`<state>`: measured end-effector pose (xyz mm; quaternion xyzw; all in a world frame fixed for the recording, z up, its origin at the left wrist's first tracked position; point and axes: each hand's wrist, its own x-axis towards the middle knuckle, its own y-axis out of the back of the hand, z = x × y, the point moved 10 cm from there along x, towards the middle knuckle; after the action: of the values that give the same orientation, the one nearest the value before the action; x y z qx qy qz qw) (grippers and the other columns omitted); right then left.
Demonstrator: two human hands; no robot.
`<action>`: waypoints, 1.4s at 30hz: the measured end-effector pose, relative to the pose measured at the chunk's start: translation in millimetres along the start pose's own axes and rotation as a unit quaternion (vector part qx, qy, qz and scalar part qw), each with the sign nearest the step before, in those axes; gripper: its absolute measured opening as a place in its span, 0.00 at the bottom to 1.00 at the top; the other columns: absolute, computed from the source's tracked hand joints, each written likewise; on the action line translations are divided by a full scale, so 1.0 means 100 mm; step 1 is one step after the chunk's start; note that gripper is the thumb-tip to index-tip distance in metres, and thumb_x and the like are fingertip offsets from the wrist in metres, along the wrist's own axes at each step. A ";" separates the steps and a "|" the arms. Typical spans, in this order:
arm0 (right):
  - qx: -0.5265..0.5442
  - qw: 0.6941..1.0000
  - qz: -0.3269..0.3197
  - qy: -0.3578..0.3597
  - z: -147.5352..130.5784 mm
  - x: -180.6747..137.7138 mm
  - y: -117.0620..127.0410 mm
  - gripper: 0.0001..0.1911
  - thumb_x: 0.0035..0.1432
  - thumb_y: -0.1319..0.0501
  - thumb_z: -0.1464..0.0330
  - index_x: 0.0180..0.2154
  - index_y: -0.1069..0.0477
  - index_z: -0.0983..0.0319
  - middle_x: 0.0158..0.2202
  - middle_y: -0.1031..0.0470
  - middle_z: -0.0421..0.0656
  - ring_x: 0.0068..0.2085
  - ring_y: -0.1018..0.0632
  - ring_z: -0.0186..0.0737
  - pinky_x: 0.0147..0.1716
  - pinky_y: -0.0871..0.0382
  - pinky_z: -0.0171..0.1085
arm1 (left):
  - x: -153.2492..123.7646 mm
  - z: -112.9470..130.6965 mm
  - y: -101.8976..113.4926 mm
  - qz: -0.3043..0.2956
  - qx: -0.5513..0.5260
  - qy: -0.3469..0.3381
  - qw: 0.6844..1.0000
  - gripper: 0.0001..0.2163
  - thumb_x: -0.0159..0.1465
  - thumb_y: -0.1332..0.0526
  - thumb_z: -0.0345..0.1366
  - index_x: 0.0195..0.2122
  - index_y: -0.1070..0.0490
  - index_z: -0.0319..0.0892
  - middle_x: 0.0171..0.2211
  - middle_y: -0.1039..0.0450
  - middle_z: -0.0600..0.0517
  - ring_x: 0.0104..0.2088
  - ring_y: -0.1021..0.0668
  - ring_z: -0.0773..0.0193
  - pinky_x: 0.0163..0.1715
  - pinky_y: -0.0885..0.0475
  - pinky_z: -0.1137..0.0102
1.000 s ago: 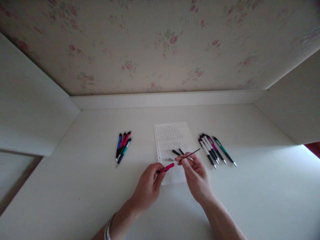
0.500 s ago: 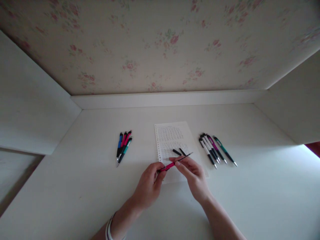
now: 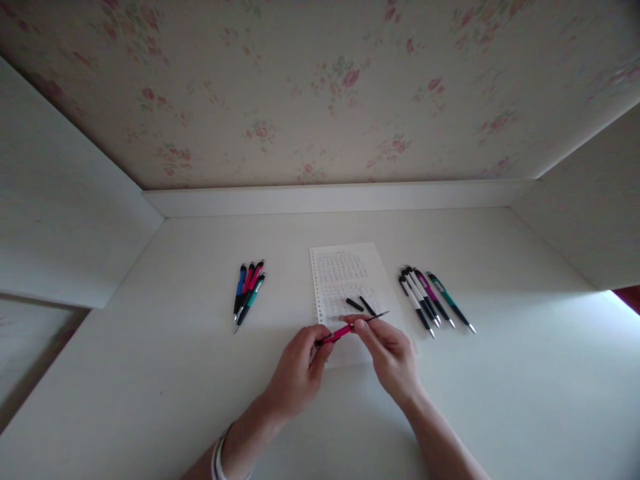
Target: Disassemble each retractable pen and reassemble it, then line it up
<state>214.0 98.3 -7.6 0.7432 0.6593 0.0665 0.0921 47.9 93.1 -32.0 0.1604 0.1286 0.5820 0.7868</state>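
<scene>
My left hand (image 3: 300, 370) pinches a pink pen barrel (image 3: 336, 333) over the lower edge of a written sheet of paper (image 3: 345, 273). My right hand (image 3: 390, 353) pinches a thin dark refill (image 3: 373, 318) whose left end meets the open end of the barrel. Two small black pen parts (image 3: 361, 305) lie on the paper just beyond my fingers.
A bunch of several pens (image 3: 247, 290) in blue, pink and teal lies left of the paper. Another row of several pens (image 3: 433, 300) lies to its right. White side panels and a low back ledge (image 3: 330, 197) enclose the white desk (image 3: 150, 373).
My right hand moved the refill left and down, bringing its end from apart to against the pink barrel's opening. My left hand stayed nearly still.
</scene>
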 end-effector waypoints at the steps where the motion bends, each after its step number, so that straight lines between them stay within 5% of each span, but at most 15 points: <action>1: -0.003 1.000 0.002 0.002 -0.01 0.00 0.01 0.14 0.62 0.39 0.57 0.41 0.18 0.56 0.40 0.17 0.44 0.42 0.19 0.47 0.43 0.26 0.42 | 0.00 0.00 0.00 0.001 0.002 -0.002 1.000 0.09 0.69 0.45 0.37 0.46 0.30 0.42 0.40 0.24 0.47 0.39 0.23 0.59 0.39 0.28 0.67; 9: 0.020 1.000 -0.012 0.016 -0.08 -0.02 -0.01 0.14 0.62 0.39 0.59 0.29 0.20 0.57 0.37 0.17 0.44 0.41 0.18 0.47 0.41 0.26 0.41 | 0.00 0.06 0.03 0.003 0.023 -0.014 1.000 0.08 0.69 0.45 0.37 0.46 0.29 0.42 0.39 0.24 0.47 0.37 0.23 0.60 0.38 0.27 0.67; 21: 0.030 0.997 -0.069 0.020 -0.08 -0.01 -0.14 0.18 0.63 0.40 0.58 0.24 0.23 0.58 0.36 0.17 0.45 0.46 0.20 0.47 0.46 0.27 0.42 | -0.02 0.24 0.01 -0.019 0.021 -0.059 0.998 0.10 0.69 0.45 0.35 0.49 0.30 0.43 0.43 0.24 0.46 0.43 0.23 0.58 0.45 0.28 0.65; 33: 0.062 0.983 -0.166 0.036 -0.16 -0.12 -0.47 0.12 0.66 0.41 0.62 0.38 0.18 0.54 0.45 0.21 0.44 0.46 0.22 0.41 0.47 0.28 0.38 | -0.11 0.27 -0.07 -0.042 0.086 -0.109 0.989 0.14 0.69 0.44 0.35 0.55 0.38 0.44 0.44 0.21 0.45 0.41 0.18 0.57 0.41 0.25 0.66; 39: 0.084 0.980 -0.178 0.026 -0.13 -0.15 -0.51 0.15 0.66 0.42 0.62 0.31 0.18 0.56 0.43 0.21 0.44 0.47 0.22 0.42 0.48 0.29 0.39 | -0.12 0.33 -0.07 -0.045 0.132 -0.134 0.981 0.08 0.70 0.49 0.32 0.47 0.34 0.44 0.40 0.21 0.46 0.38 0.18 0.58 0.39 0.26 0.67; 42: 0.070 0.978 -0.193 0.042 -0.14 -0.18 -0.54 0.14 0.66 0.42 0.62 0.37 0.19 0.57 0.45 0.23 0.46 0.49 0.23 0.42 0.51 0.30 0.40 | -0.12 0.36 -0.05 -0.027 0.136 -0.142 0.980 0.07 0.71 0.50 0.32 0.44 0.34 0.44 0.37 0.21 0.47 0.35 0.18 0.59 0.36 0.27 0.68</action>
<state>156.1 87.6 -6.0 0.6030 0.7967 0.0322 0.0228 62.4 76.7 -1.2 0.3431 0.0981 0.5088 0.7835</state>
